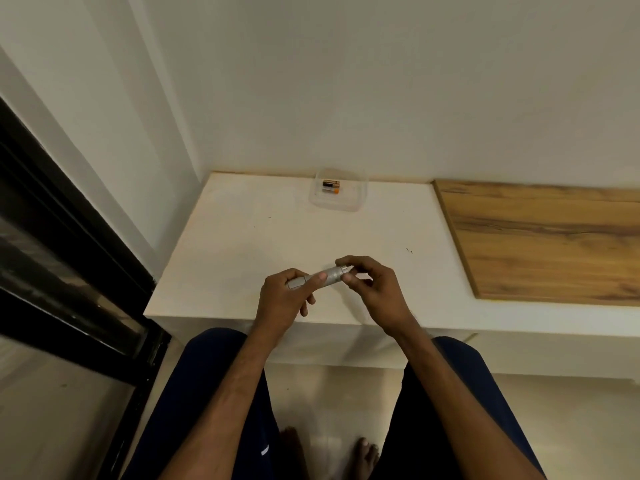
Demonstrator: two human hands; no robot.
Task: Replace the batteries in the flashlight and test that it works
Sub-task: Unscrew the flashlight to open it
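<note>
Two-handed, you grip the flashlight [327,274] barrel in your left hand [280,301] so your right hand [375,289], pinching its end, can twist.

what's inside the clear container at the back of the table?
Two batteries lie side by side in the left part of the clear container: one black and copper, one with an orange end. Nothing covers them; their labels are too small to read.

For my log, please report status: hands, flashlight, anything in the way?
Left hand holds flashlight body. Right hand pinches its wider end. Batteries lie in clear box, far edge of table.
</note>
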